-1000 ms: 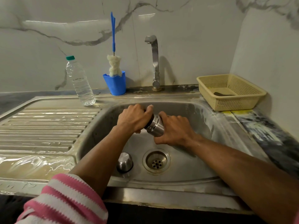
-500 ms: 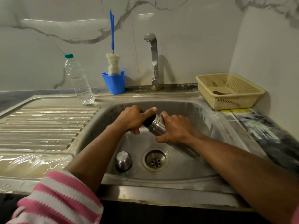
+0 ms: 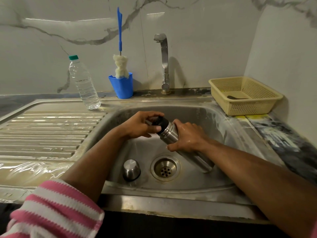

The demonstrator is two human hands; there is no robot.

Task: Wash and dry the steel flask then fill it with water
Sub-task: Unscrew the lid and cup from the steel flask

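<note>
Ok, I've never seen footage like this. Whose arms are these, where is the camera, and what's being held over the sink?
There is no machine: a person wears one camera on the head, looking down at both arms. The right hand grips a steel flask, tilted over the sink. The left hand has its fingers round the flask's black stopper. A steel cup sits upside down beside the drain. Behind stand a tap, a water bottle, a brush in a blue holder, and a basket.

Person is wearing a knit sleeve [image 3: 56,208] with pink and white stripes, ribbed, bunching up on the left forearm. Right forearm is showing bare, right hand [image 3: 187,136] glistening wet.
</note>
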